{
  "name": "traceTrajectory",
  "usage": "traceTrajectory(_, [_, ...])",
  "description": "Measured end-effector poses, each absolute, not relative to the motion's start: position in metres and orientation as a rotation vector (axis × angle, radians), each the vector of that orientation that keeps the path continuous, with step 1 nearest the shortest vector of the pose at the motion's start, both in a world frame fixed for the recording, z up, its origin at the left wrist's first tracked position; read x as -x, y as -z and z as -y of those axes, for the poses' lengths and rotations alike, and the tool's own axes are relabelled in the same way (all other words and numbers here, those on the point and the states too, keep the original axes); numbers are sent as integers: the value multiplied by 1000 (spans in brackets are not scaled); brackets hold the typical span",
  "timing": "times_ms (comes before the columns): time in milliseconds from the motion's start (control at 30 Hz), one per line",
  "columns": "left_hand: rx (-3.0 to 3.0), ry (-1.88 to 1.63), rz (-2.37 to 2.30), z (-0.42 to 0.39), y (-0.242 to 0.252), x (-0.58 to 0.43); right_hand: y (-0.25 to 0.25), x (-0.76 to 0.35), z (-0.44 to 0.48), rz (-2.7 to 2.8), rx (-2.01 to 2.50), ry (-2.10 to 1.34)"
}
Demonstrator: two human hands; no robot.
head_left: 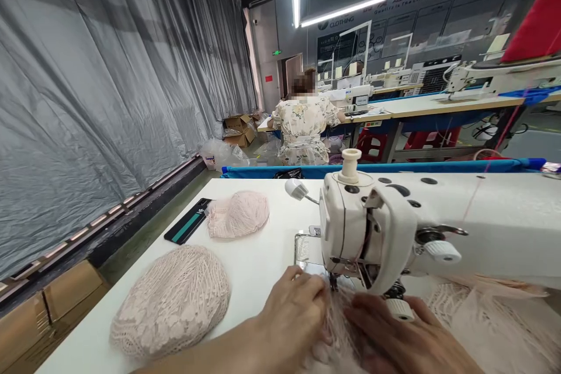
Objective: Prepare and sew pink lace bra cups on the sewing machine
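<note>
Pale pink lace fabric (336, 327) lies under the needle area of a white sewing machine (346, 222). My left hand (298, 304) is closed on the fabric's left side, fingers curled close to the presser foot. On the other side my right hand (390, 327) grips the same fabric, its fingers partly behind the machine's lower white knob (400, 308). More sheer pink lace (495, 315) is bunched to the right. At left sit a rounded lace cup piece (175, 298) and a smaller lace cup piece (239, 214).
A black and green flat case (186, 222) lies by the smaller cup on the white table (258, 263). A blue cloth edge (272, 172) runs behind the machine. Ahead, a person (304, 120) sits at another sewing table. Cardboard boxes (72, 295) stand low at left.
</note>
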State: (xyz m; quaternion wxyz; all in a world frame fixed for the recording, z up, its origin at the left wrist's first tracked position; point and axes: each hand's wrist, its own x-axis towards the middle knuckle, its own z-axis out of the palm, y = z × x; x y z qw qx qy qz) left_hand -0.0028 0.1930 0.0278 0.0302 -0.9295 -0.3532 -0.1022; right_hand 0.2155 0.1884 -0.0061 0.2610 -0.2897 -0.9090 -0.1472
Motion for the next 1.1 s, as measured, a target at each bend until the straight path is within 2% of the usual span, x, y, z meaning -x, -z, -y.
traceTrajectory(167, [2837, 186, 1180, -212, -28, -1, -5, -220, -190, 2464, 814, 516])
traceTrajectory(300, [2936, 294, 1096, -187, -39, 3, -10, -217, -169, 2540, 659, 291])
traceTrajectory(500, [2956, 589, 1005, -160, -30, -6, 3, -213, -158, 2383, 710, -19])
traceTrajectory(733, [2659, 889, 920, -165, -21, -5, -5, -205, -158, 2350, 772, 17])
traceTrajectory(1100, [2633, 852, 904, -156, -18, -4, 1, -212, -153, 2392, 618, 39])
